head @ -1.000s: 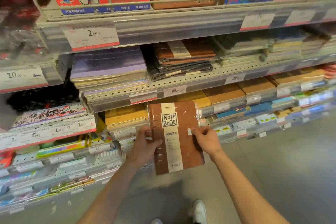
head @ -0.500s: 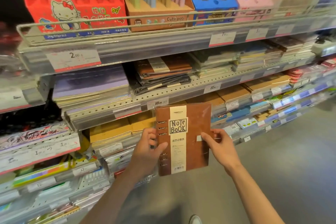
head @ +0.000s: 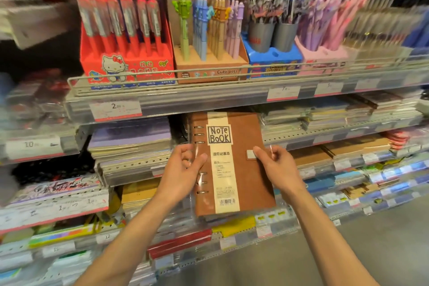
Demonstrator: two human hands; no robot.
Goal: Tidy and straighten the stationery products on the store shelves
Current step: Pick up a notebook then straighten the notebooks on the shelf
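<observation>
Both hands hold a brown ring-bound notebook (head: 241,165) upright in front of the notebook shelf (head: 325,136). Its top edge reaches the underside of the pen shelf (head: 209,97) above. The left hand (head: 183,169) grips the ringed left edge, thumb across the cover. The right hand (head: 276,166) pinches the right edge beside the clasp; its fingers behind the cover are hidden. The clear wrapper glints over the rings. Small print under the "NOTE BOOK" label is too fine to read. The notebook hides the stack behind it. Pens at the far right are smeared by blur, as are the goods at the far left.
</observation>
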